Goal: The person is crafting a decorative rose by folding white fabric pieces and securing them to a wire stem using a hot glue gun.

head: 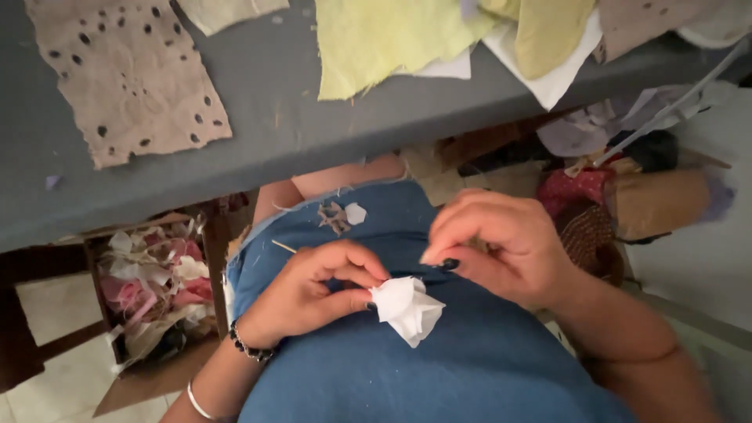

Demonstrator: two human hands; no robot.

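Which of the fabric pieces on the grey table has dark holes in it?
The brownish-pink fabric piece at the table's left end; the yellow pieces and white piece are plain.

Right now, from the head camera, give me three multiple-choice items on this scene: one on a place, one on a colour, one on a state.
1. Where is the spotted tan cloth?
A. on the grey table
B. in the box
C. on the lap

2. What colour is the folded fabric piece?
A. yellow
B. white
C. pink

3. How is the left hand?
A. flat and open
B. out of view
C. pinching the fabric piece

Key: 1 A, it lies on the grey table. 2 B, it shows white against the blue lap. 3 C, the fingers close on its edge.
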